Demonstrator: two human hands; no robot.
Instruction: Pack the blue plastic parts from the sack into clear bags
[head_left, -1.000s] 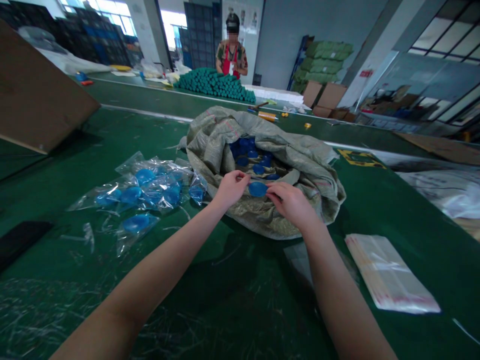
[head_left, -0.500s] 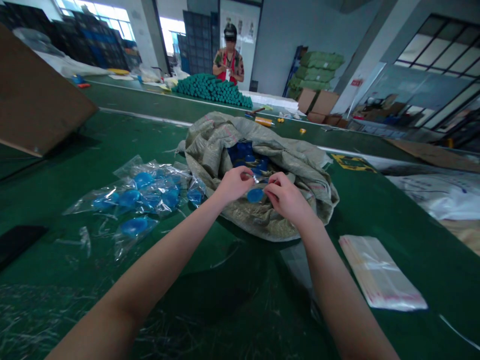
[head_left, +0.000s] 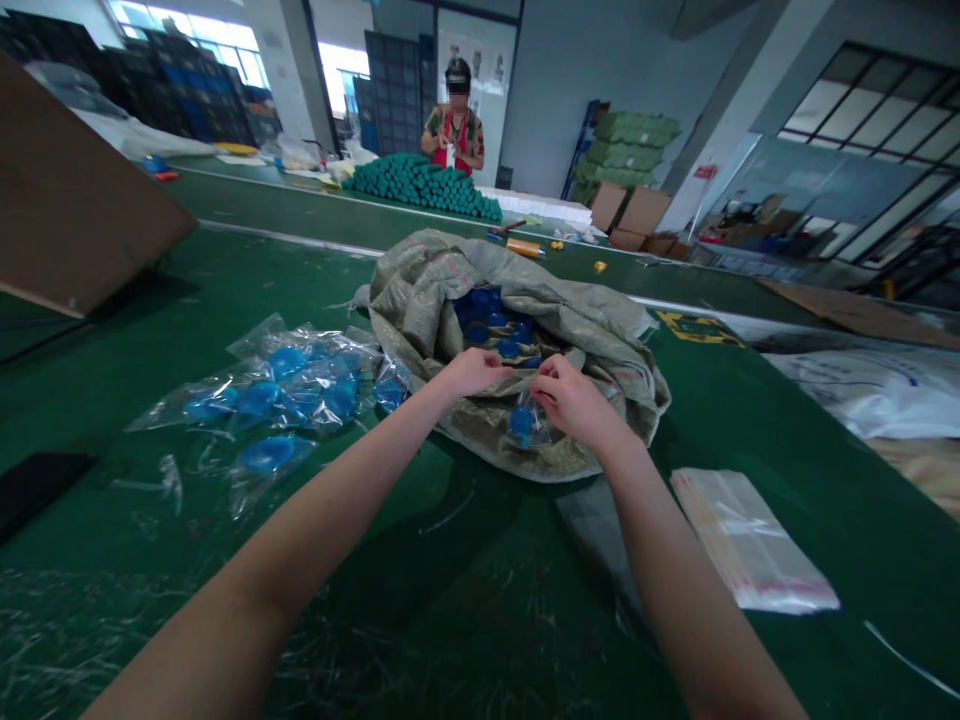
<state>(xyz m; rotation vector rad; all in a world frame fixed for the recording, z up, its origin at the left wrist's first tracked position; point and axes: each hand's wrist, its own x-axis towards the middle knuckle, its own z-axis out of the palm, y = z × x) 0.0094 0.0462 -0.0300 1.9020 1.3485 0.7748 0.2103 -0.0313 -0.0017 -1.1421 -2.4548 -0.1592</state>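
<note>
Two hands reach over a woven sack (head_left: 409,300).
Right hand (head_left: 574,395) pinches a clear bag (head_left: 534,425) with a blue cap (head_left: 522,421) inside; left hand (head_left: 472,372) has fingers together, holding what I can't tell.

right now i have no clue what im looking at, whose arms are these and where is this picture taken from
There's no machine here. The picture comes from a camera worn on a person's head, looking down at their own bare arms. Their right hand seems to hold a small clear bag with a round blue piece inside, and the fingers of their left hand are right beside it. Under the hands is a woven sack, open and holding more blue pieces. It sits on a green table, with bagged blue pieces to the left and a stack of clear bags to the right. Farther off, another person stands behind a pile of green rods.
</note>
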